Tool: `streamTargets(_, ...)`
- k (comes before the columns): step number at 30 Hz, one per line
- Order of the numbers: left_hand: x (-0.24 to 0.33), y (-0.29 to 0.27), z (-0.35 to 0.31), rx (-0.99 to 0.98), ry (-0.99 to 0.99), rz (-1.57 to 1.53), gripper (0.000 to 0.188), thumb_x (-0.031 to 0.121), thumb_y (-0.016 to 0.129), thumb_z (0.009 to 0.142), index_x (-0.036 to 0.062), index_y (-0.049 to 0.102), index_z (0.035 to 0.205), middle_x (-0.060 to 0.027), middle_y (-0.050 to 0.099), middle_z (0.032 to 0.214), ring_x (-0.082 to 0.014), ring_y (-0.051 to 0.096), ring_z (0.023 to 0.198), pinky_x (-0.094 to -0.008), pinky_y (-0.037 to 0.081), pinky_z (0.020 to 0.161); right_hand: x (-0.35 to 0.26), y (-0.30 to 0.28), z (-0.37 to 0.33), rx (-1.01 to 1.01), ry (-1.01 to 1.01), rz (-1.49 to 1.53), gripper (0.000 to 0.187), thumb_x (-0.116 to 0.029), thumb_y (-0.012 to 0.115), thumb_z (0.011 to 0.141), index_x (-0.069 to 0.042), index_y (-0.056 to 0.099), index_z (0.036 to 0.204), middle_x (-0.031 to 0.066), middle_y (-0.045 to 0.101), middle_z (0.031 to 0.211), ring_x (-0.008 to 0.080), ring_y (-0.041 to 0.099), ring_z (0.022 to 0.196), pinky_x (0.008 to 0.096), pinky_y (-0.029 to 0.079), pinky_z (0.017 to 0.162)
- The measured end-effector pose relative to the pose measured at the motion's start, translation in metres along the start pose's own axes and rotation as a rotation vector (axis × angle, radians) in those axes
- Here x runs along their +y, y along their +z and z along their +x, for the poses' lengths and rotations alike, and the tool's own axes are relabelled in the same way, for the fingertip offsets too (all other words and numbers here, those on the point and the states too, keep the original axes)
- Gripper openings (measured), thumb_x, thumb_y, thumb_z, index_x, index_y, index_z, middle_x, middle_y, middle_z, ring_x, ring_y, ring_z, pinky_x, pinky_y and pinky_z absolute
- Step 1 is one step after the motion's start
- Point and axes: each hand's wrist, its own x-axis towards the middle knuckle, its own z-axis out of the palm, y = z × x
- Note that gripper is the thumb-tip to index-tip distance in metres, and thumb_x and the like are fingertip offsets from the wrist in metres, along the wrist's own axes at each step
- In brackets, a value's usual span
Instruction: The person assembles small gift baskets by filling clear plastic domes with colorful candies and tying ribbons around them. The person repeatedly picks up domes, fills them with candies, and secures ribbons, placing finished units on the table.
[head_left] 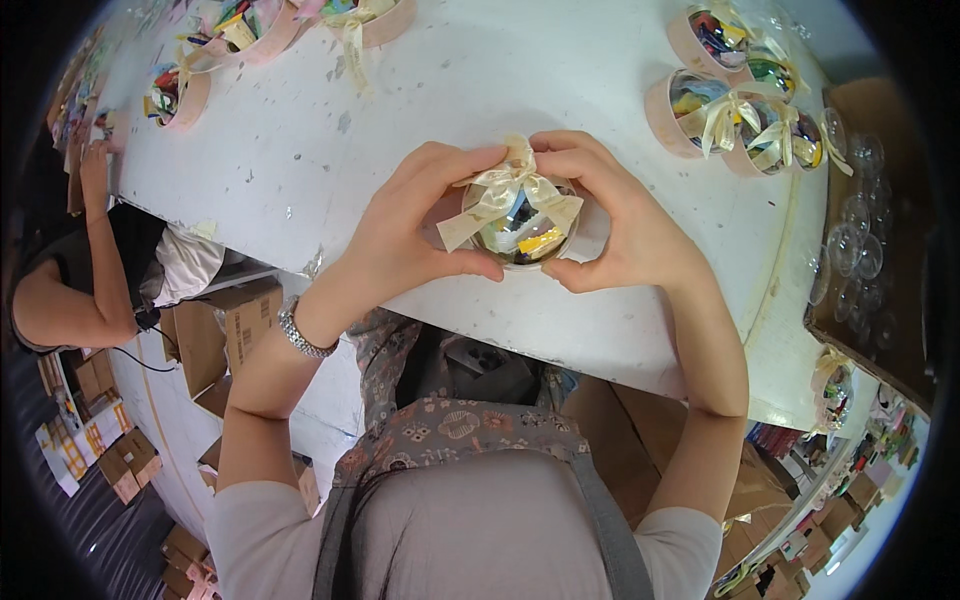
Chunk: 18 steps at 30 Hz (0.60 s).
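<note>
Between my two hands, over the near part of the white table, is a round clear-topped gift container (510, 240) with small colourful packets inside. A cream ribbon bow (512, 178) sits across its top, its tails spreading to both sides. My left hand (425, 215) curls round the container's left side, thumb at the near rim and fingers at the far side. My right hand (610, 215) grips the right side in the same way. Whatever lies beneath the container is hidden by it and my fingers.
Several similar pink containers with ribbons (685, 112) stand at the far right, others (180, 95) at the far left. A brown carton (880, 230) of clear round covers (850, 245) borders the table on the right. A co-worker's arm (95, 240) shows at the left.
</note>
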Motion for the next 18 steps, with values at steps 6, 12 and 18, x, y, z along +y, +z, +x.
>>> streamTargets(6,0.0,-0.004,0.021,-0.098,-0.038,-0.168,0.08,0.005,0.087,0.062,0.0104,0.052,0.134,-0.0064,0.053,0.117,-0.0219,0.055,0.112,-0.0374,0.051,0.092,0.001,0.006,-0.003,0.042,-0.021,-0.006,0.07,-0.004,0.078,0.063,-0.007,0.048,0.127,0.0116,0.047,0.129,0.0291,0.051,0.121,0.037,0.045,0.101)
streamTargets(12,0.043,0.001,0.014,-0.008,-0.071,0.296,0.072,0.012,0.088,0.061,0.0075,0.057,0.125,-0.0055,0.054,0.12,-0.0209,0.056,0.112,-0.0335,0.047,0.099,-0.023,0.001,-0.003,0.117,-0.013,-0.255,0.064,-0.005,0.082,0.063,-0.005,0.053,0.12,0.0105,0.05,0.119,0.0262,0.058,0.11,0.0351,0.049,0.094)
streamTargets(18,0.045,0.002,0.018,-0.012,-0.017,0.43,0.066,0.018,0.087,0.064,0.0086,0.059,0.123,-0.0066,0.054,0.111,-0.023,0.057,0.101,-0.0323,0.05,0.087,-0.035,-0.001,-0.004,0.177,0.147,-0.268,0.059,-0.007,0.087,0.06,-0.004,0.057,0.111,0.0094,0.054,0.109,0.0243,0.06,0.097,0.0348,0.052,0.084)
